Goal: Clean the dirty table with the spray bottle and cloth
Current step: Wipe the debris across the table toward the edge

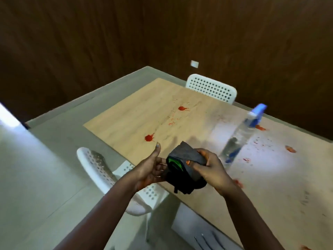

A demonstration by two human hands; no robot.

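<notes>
Both hands hold the dark cloth (182, 168) above the counter (144, 112). The right hand (212, 168) pinches it in its grip; the left hand (151, 168) cups it, fingers loosely spread. The spray bottle (239, 136) stands just beside.

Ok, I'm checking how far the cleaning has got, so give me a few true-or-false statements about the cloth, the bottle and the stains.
1. The dark grey cloth with a green patch is held above the near edge of the light wooden table. True.
2. The clear spray bottle with a blue trigger head is in the right hand. False: it stands on the table, untouched; the right hand grips the cloth.
3. Red splatter stains are on the tabletop. True.
4. The left hand is wiping a stain. False: it is at the cloth, off the surface.
5. Two white perforated chairs stand at the table. True.
</notes>
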